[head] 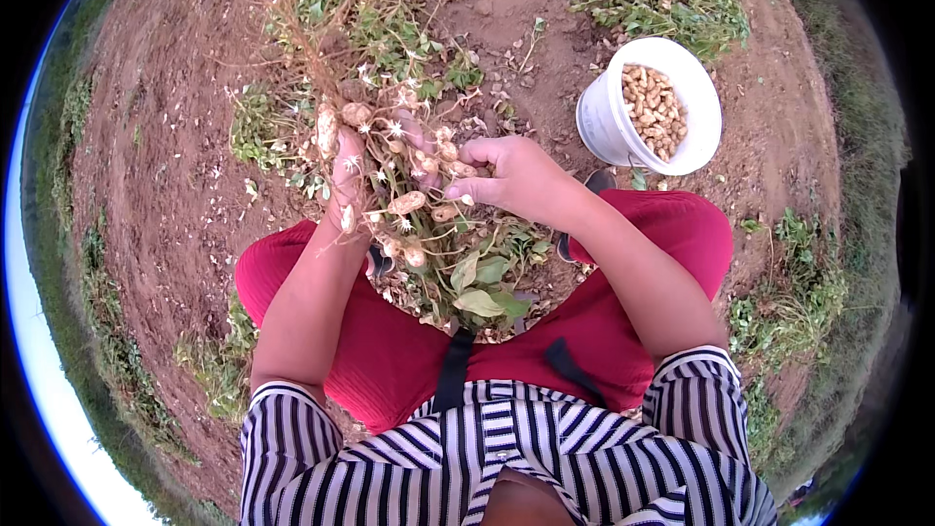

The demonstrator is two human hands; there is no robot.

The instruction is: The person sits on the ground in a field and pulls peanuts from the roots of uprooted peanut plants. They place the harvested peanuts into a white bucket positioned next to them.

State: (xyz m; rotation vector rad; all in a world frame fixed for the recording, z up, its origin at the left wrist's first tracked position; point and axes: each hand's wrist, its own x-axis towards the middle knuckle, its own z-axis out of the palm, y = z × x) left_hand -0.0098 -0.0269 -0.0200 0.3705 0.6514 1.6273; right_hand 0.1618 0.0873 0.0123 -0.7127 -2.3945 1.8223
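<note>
A pulled-up peanut plant (405, 203) hangs over my lap, its thin brown roots upward and its green leaves (488, 292) toward me. My left hand (350, 172) grips its stems from the left, partly hidden by roots and pods. Pale, dirt-specked peanut pods cluster all over the roots. From the right, my right hand (504, 172) pinches a peanut pod (462, 169) between thumb and fingers. Beyond my right knee, a white plastic bucket (610, 113) leans toward the right, partly filled with picked peanuts (652, 109).
More uprooted peanut plants (672, 0) lie behind the bucket, with others (394, 22) ahead of my left hand. My bent knees in red trousers (657, 234) flank the work. Reddish-brown soil (168, 88) with scattered dry leaves surrounds me, and grass (840, 88) borders it.
</note>
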